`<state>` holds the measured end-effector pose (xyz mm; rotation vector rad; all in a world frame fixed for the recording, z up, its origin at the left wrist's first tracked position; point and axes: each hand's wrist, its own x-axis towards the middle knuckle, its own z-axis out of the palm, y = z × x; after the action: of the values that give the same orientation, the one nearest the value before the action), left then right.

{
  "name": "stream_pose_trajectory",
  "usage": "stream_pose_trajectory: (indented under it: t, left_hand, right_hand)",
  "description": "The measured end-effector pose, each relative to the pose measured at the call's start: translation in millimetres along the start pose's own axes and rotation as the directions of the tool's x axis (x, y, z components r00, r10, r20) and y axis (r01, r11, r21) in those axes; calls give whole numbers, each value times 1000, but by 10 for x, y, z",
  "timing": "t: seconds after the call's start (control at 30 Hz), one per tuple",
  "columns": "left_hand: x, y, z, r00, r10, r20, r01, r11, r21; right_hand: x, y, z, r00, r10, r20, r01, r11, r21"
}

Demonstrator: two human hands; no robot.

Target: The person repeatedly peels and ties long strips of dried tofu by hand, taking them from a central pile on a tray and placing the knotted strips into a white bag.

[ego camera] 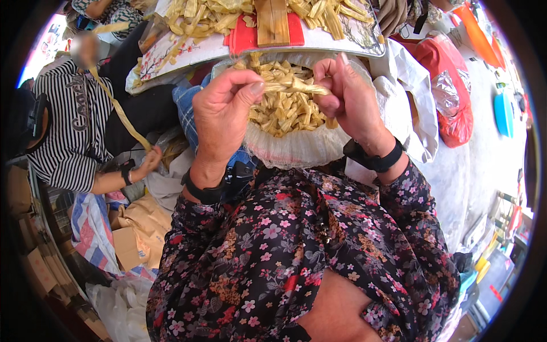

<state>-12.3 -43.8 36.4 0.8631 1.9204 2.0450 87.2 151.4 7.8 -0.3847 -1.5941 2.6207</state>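
Observation:
A knotted, pale yellow dried strip (292, 84) is stretched between my two hands, with the knot near its middle. My left hand (228, 109) pinches one end between thumb and fingertips. At the other end, my right hand (346, 96) grips the strip, thumb raised. Below it, a woven plastic sack (295, 149) stands open, holding many similar knotted pieces (282, 113). Beyond the sack, a wooden board (272, 25) lies over a red cloth (295, 32) on a low table with a floral top (196, 51). Loose dried strips (205, 19) are heaped on both sides of the board.
At the left, a co-worker in a striped shirt (70, 124) holds a long yellow strip (119, 109). A red plastic bag (453, 98) and white sacks (397, 102) are to the right. Striped bags (92, 226) and brown packaging (145, 231) lie at lower left.

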Motion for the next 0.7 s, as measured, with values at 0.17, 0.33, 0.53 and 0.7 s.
stream_pose_trajectory:
  t: [0.17,0.33,0.53,0.7]
  left_hand:
    - [23,57,-64,957,267,116,-274,693,667]
    - [-99,98,114,906,58,418,-377,559,739]
    - [-27,-234,-137,843,-1,537,-447,554,703]
    - [201,-483,-410,747,288,600,-665,309,680]
  right_hand:
    - [-19,-66,198,997,-53,51,60,986,-153]
    - [-34,137,297,990,-33,135,68,962,-265]
    - [-52,245,249,978,94,184,4,881,-474]
    - [-139,174,510,981,-58,188,142,869,-474]
